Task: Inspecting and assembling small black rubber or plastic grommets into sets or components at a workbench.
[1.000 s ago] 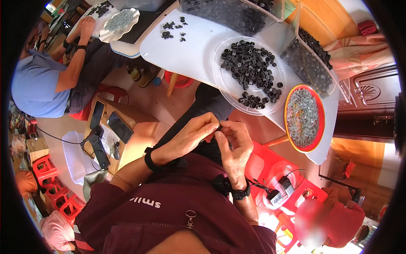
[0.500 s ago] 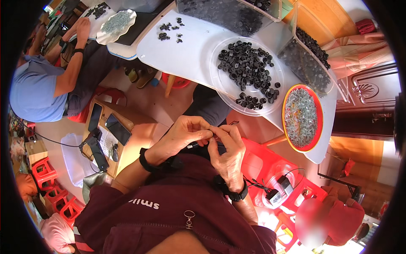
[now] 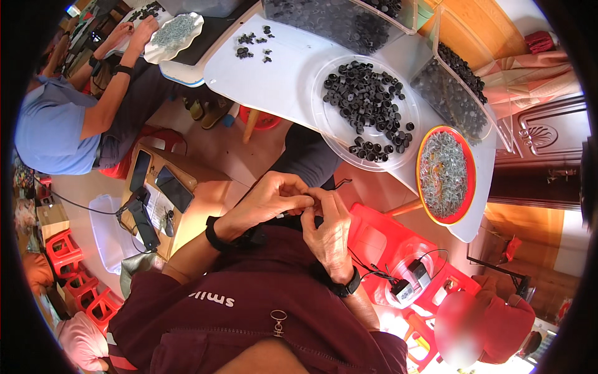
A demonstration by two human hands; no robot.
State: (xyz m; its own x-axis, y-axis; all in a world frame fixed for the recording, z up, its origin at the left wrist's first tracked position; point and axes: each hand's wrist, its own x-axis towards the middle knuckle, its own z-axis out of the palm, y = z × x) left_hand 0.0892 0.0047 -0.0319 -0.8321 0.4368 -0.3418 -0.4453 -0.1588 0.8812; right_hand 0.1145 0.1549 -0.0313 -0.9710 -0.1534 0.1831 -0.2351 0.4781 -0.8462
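In front of my chest my left hand (image 3: 272,198) and my right hand (image 3: 330,229) meet at the fingertips. Both are closed in a pinch around something small, which the fingers mostly cover; I cannot make out its kind. Beyond them, on the white table (image 3: 274,93), a heap of small black round caps (image 3: 367,100) lies in a clear round tray (image 3: 316,121). To its right, a red bowl with a yellow rim (image 3: 471,165) is full of small shiny metal pieces that look like screws (image 3: 443,177). A few small black parts (image 3: 245,53) lie at the table's far left.
Clear bins of black parts (image 3: 330,25) (image 3: 451,93) stand along the table's far side. At left is a cardboard box (image 3: 208,190) with phones on it. A red stool (image 3: 374,240) with cables stands at right. A blue-shirted person (image 3: 59,128) works at far left.
My right hand has turned and drawn in toward the left, its fingers curling closer to my left fingertips. The blue-shirted person's hands have moved apart, one toward the white dish.
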